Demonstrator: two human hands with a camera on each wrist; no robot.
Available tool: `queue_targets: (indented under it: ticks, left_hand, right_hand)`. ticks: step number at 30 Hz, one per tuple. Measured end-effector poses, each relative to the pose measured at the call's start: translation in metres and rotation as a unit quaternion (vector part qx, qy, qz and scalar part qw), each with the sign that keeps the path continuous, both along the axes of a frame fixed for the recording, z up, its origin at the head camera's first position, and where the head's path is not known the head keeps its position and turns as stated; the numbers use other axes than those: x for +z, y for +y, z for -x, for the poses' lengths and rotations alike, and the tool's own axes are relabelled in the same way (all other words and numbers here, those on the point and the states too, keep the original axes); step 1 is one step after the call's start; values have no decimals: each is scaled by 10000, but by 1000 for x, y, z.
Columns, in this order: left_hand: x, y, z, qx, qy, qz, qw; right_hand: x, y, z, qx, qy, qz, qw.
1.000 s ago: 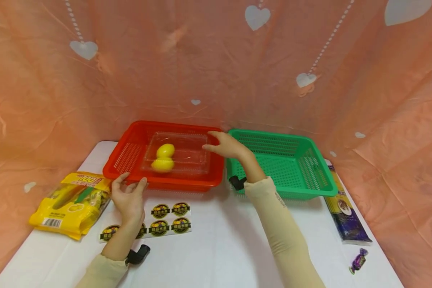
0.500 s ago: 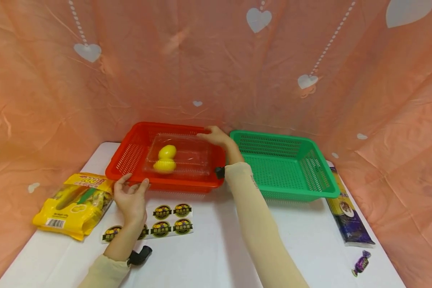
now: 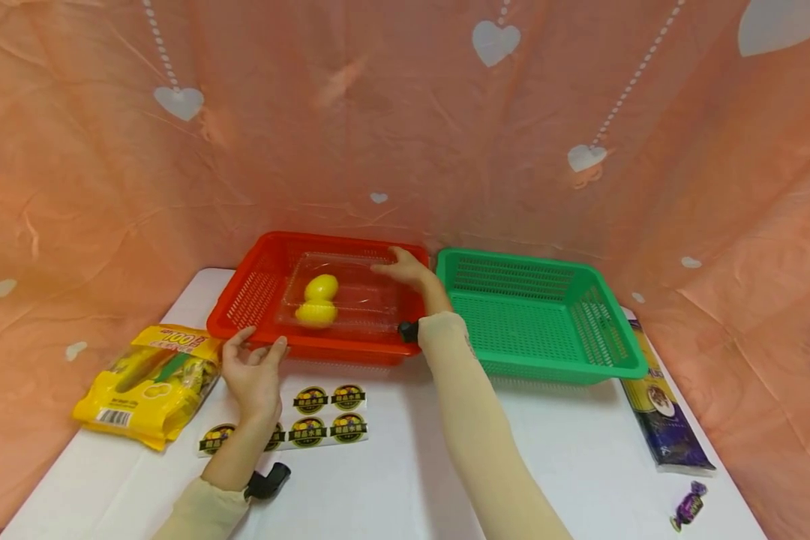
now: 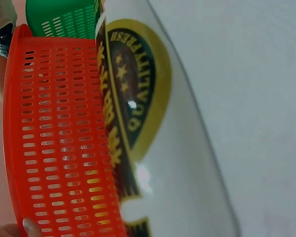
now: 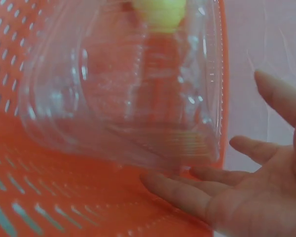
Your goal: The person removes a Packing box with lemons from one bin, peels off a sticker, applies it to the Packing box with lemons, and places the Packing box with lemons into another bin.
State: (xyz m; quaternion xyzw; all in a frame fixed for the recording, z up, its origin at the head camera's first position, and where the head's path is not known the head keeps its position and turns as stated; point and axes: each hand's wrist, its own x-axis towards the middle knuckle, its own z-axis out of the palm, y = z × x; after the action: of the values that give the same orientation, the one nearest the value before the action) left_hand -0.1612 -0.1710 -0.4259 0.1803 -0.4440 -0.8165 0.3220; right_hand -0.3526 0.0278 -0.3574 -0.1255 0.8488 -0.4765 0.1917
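Two yellow lemons (image 3: 319, 300) show through a clear plastic box (image 3: 371, 296) lying in the red basket (image 3: 243, 330). At the basket's near left rim, my left hand (image 3: 253, 379) grips the edge, its thumb (image 4: 32, 228) against the outer wall in the left wrist view. My right hand (image 3: 412, 271) reaches over the basket's right end, beside the box. Its fingers (image 5: 177, 192) are spread and fairly straight in the right wrist view, close to the box's corner. Whether they touch it I cannot tell.
A green basket (image 3: 631, 373) stands to the right of the red one. Left lies a yellow snack bag (image 3: 151, 386); a sheet of round stickers (image 3: 310, 431) lies in front. At the right edge are a purple and gold packet (image 3: 671, 420) and a purple wrapped candy (image 3: 690, 506).
My right hand has moved left, farther over the red basket and closer to the box, the forearm swinging left with it. My left hand stays at the rim. The head view has shifted slightly.
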Motion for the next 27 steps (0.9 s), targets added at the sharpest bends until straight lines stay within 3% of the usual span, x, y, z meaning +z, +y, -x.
queue_targets:
  ticks: [5, 15, 18, 27]
  left_hand:
    - [0, 0, 1, 3, -17, 53, 10000]
    - [0, 0, 1, 12, -62, 116, 9999]
    - [0, -1, 1, 11, -67, 131, 9999]
    - [-2, -1, 0, -52, -8, 94, 9999]
  right_hand:
    - [-2, 0, 1, 107, -226, -27, 9997]
    - [-3, -1, -5, 333, -520, -703, 9956]
    - [-4, -2, -7, 395, -747, -568, 9948]
    - [-14, 0, -3, 359, -902, -315, 9948]
